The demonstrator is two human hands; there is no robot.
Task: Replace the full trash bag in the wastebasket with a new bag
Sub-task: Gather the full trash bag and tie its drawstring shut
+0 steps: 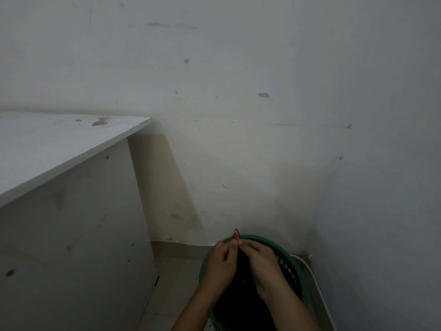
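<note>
Both hands meet over the green wastebasket [290, 266], which stands on the floor in the corner, directly beneath the fingers; the left hand [220, 263] and the right hand [261, 263] are about equally near the work, knuckles almost touching at the far rim. Between their fingertips sits a small red drawstring [236, 234], or so it looks; it pokes up just above the fingers, its long axis roughly upright, tilted a little to the left. The fingers of both hands are drawn together and appear to pinch the dark trash bag [241, 295] at its gathered neck, right where the red piece rises; the light is dim, so which finger holds the string and which holds the plastic cannot be told. The bag itself hangs below the fingers, filling the basket, and runs downward toward the wrists; it is not yet out. I judge the step to be tying or cinching the mouth, and the coming pull would go straight up from the fingers, away from the basket below. A white cabinet [71, 187] stands well apart, to the left of the fingers.
</note>
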